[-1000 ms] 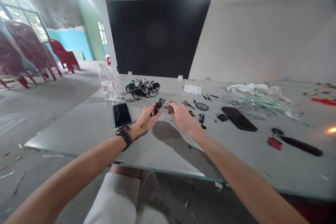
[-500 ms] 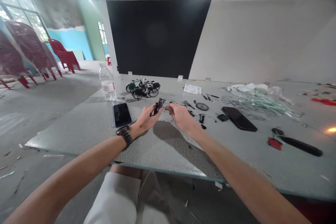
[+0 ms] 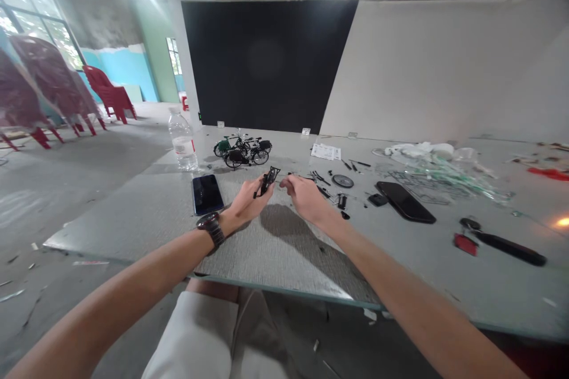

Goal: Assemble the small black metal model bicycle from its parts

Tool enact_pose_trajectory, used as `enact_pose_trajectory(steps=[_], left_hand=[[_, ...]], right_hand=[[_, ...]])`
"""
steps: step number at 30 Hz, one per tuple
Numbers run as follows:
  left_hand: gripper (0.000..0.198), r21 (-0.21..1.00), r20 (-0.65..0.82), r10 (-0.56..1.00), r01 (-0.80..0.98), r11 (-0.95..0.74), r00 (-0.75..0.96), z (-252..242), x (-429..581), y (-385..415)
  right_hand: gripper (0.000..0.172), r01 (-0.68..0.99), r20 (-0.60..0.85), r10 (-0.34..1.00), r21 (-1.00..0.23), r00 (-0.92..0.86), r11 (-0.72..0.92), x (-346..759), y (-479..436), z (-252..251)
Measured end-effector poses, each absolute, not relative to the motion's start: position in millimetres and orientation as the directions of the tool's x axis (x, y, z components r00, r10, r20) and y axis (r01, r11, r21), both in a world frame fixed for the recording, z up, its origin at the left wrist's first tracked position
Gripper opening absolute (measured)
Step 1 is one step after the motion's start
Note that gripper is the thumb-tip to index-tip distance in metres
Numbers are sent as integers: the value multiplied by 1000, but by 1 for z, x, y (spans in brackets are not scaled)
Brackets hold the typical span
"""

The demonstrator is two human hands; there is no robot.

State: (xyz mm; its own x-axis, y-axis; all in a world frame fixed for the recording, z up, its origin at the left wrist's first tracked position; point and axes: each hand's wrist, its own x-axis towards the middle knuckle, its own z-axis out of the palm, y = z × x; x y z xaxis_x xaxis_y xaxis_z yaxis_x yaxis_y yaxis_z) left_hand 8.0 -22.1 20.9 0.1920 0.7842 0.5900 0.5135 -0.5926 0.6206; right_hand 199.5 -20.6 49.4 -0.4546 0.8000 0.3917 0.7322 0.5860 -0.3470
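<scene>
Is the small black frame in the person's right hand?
No, the frame is in the left hand; the right hand is beside it.

Model bicycles (image 3: pixel 242 151) stand on the table (image 3: pixel 275 266) behind the left hand (image 3: pixel 246 201) (water bottle (image 3: pixel 183 141) beside them).

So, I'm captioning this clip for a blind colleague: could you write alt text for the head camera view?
A person's left hand holds a small black model bicycle frame over a grey table, with the right hand reaching in beside it. Model bicycles, a plastic water bottle, a smartphone and a black wheel are nearby.
</scene>
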Motion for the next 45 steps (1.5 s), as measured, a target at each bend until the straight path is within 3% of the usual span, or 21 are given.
enact_pose_trajectory(steps=[4, 10, 13, 16, 19, 23, 29, 38, 45], left_hand=[[16, 617, 587, 783, 513, -597, 204, 23, 8, -24], [24, 674, 518, 837, 518, -526, 176, 25, 9, -25], [31, 730, 481, 865, 482, -485, 143, 22, 9, -20], [26, 890, 329, 934, 285, -355, 136, 20, 11, -17], [23, 986, 161, 962, -4, -164, 222, 22, 14, -17], [20, 974, 37, 944, -221, 39, 328, 26, 17, -21], [16, 918, -103, 932, -328, 224, 348, 29, 15, -23], [14, 886, -166, 928, -362, 289, 334, 26, 12, -19], [15, 896, -159, 924, -343, 283, 347, 24, 11, -18]], right_hand=[[24, 728, 404, 803, -365, -438, 581, 198, -19, 49], [23, 704, 516, 713, -264, -475, 659, 201, -18, 46], [19, 670, 585, 684, -297, -435, 680, 201, -20, 51], [14, 617, 669, 658, -366, -346, 696, 201, -22, 56], [21, 585, 716, 640, -403, -277, 704, 202, -23, 59], [23, 537, 737, 613, -407, -284, 739, 202, -23, 59], [30, 522, 751, 607, -419, -260, 743, 198, -24, 62], [27, 371, 693, 689, -595, -213, 713, 195, -19, 55], [41, 415, 675, 681, -553, -285, 722, 198, -15, 56]])
